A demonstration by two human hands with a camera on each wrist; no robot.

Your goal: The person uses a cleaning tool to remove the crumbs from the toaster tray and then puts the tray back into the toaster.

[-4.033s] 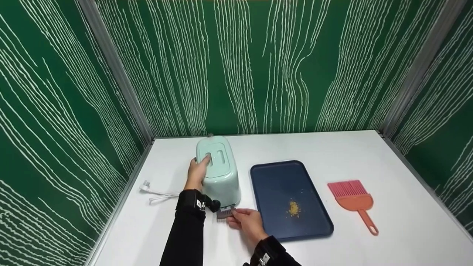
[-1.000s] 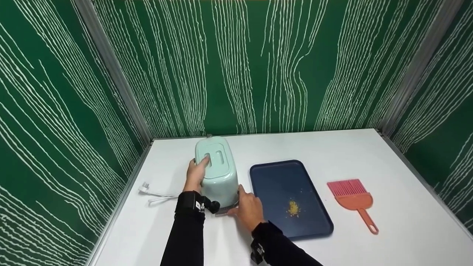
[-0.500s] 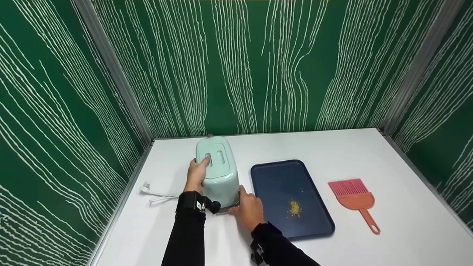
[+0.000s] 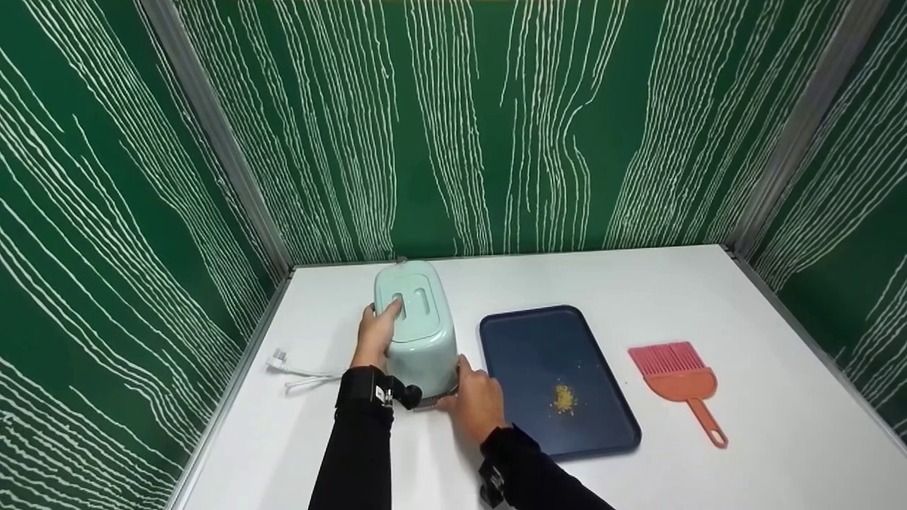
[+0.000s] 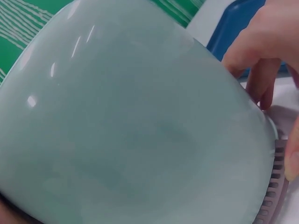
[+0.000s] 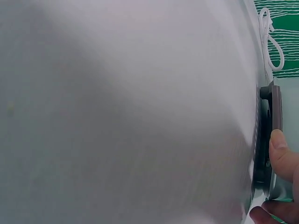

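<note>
A mint-green toaster (image 4: 423, 354) with a lid on top sits left of centre on the white table. My left hand (image 4: 375, 333) grips its left side, thumb in a recess of the lid; the other fingers are mostly hidden. At the near end of the toaster's base shows a grey-brown slotted crumb tray (image 5: 274, 186). The thumb of my right hand (image 4: 480, 405) presses the tray's outer edge, while its fingers bend against the toaster's right side. In the right wrist view the thumb (image 6: 281, 151) lies on the tray strip, low at the base.
A navy tray (image 4: 524, 347) with a small heap of yellow crumbs (image 4: 564, 399) lies close to the right hand. Farther right is a coral-handled brush (image 4: 682, 386) with pink bristles. A white cord with a plug (image 4: 280, 361) runs out left of the toaster. Green patterned walls (image 4: 453, 142) enclose the table.
Four seconds ago my right hand pinched the crumb tray, which stuck out farther. The tray has slid into the toaster's base, and the fingers have shifted to its side. My left hand stays put.
</note>
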